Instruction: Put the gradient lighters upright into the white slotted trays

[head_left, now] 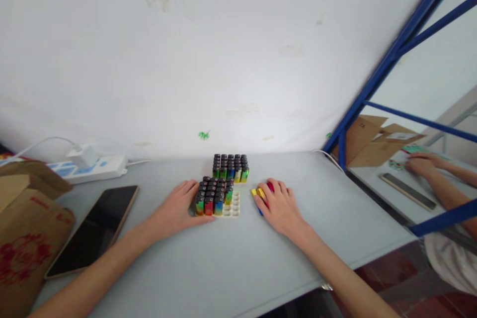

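Note:
My left hand point(182, 207) is curled round the left side of a white tray point(234, 204), its thumb along the front edge. Upright lighters point(209, 204) with black tops and coloured bodies fill the tray's left part, while the holes at its right and front right are bare. To the right, my right hand point(280, 206) is closed over a few loose lighters point(260, 193) lying on the table, yellow, blue and red. The palm hides part of them. Just behind the first tray stands a second block of lighters point(231, 166), packed in rows.
On the left are a phone point(95, 228), a brown paper bag point(33, 238) and a white power strip point(99, 168). A blue metal frame point(372, 74) rises at the right. Beyond it are a cardboard box point(367, 141) and another person's hands point(423, 163).

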`<state>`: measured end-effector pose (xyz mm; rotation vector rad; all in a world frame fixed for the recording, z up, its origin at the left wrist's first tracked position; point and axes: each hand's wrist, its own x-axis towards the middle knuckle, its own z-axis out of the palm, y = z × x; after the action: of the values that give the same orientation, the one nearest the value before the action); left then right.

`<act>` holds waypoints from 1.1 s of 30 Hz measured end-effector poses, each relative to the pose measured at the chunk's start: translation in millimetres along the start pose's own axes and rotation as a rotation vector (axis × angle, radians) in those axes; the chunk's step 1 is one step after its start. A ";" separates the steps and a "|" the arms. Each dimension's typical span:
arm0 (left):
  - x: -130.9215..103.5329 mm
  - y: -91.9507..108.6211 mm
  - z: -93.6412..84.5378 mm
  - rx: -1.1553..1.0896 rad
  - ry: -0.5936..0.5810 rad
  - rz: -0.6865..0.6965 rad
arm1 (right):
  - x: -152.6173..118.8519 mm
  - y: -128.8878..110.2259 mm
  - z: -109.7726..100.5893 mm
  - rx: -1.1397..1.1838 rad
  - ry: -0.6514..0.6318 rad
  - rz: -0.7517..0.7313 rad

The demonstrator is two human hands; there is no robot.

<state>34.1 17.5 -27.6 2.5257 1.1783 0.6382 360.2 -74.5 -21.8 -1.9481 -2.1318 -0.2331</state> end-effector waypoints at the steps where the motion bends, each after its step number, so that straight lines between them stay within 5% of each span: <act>1: 0.0 -0.1 0.0 0.004 -0.002 0.006 | 1.2 1.6 0.6 -0.006 0.001 0.012; 17: 0.1 2.7 -2.1 -0.009 0.007 0.012 | 15.2 16.8 14.1 -0.042 -0.073 0.092; 25: -1.5 -8.5 5.8 0.021 0.021 0.018 | 17.7 53.6 -17.8 0.275 0.058 0.124; 33: 0.8 -2.9 0.6 0.023 0.003 0.002 | 0.5 98.0 -33.4 0.411 -0.142 -0.179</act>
<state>33.0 19.9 -29.0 2.5459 1.1914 0.6325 460.0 -74.0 5.8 -1.5828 -2.2250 0.3007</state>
